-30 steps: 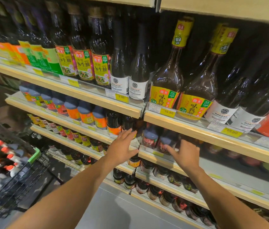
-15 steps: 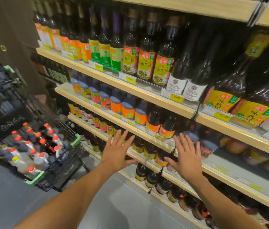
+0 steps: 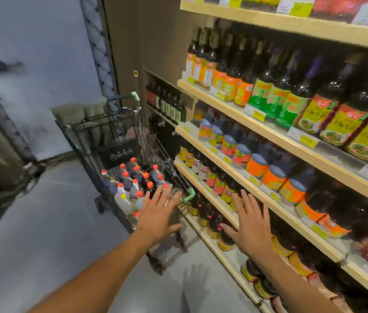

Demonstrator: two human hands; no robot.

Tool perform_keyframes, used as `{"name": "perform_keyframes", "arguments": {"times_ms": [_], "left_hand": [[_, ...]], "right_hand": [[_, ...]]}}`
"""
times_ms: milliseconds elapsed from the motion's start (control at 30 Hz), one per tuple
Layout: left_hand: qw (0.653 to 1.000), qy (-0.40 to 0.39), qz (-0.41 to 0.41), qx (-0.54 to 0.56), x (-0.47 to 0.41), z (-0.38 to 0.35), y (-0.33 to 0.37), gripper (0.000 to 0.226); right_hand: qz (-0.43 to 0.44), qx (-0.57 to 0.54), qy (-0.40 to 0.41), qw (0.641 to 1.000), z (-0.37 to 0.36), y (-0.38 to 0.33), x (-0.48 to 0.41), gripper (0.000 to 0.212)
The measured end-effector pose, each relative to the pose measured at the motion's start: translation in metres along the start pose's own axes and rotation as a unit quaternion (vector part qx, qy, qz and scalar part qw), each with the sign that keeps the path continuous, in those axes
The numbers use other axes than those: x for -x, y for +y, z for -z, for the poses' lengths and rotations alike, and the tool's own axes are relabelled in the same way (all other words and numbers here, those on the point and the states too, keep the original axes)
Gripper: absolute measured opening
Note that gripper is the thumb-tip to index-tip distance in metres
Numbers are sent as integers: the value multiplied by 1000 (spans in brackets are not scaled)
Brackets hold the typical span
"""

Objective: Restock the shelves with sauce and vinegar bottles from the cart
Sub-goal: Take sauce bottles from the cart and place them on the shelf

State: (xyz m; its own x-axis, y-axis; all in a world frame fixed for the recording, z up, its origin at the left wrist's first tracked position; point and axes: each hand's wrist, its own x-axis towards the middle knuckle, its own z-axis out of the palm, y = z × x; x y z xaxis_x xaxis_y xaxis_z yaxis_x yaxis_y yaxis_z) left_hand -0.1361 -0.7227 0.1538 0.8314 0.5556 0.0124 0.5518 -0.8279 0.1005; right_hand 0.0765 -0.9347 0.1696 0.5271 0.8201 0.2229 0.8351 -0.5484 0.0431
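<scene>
Both hands are swinging away from the shelves (image 3: 230,109) toward the cart (image 3: 189,196) — the view is turning left with them, so the cart's far end and the aisle floor are now showing. The left hand (image 3: 158,213) is hovering just over the cart's near green corner, fingers spread and holding nothing. The right hand (image 3: 252,229) is likewise splayed and empty, passing in front of a lower shelf edge. The red-capped bottles (image 3: 133,184) are standing packed upright at the cart's near end, waiting to be lifted. They are likely full and fairly heavy, with smooth walls that could be slipping in a loose hold. Taking each one round the neck and shoulder, just below the cap, is looking safest — only the tops are standing clear of their neighbours.
</scene>
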Motion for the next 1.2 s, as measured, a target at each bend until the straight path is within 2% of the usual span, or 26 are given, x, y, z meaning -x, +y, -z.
{"name": "perform_keyframes", "arguments": {"times_ms": [333,567,900,1200], "left_hand": [[990,14,136,22,10,-11,-124,110],[983,-22,180,29,-46,0,-189,106],[972,-66,220,43,-131,-5,-271,106],[978,-107,164,73,-218,-26,-342,105]], "right_hand": [[127,-28,0,992,-32,-121,-103,94],[156,-75,-35,984,-67,-180,-201,96],[186,-118,-119,968,-125,-242,-326,92],[146,-124,-171,967,-169,-270,-392,94]]}}
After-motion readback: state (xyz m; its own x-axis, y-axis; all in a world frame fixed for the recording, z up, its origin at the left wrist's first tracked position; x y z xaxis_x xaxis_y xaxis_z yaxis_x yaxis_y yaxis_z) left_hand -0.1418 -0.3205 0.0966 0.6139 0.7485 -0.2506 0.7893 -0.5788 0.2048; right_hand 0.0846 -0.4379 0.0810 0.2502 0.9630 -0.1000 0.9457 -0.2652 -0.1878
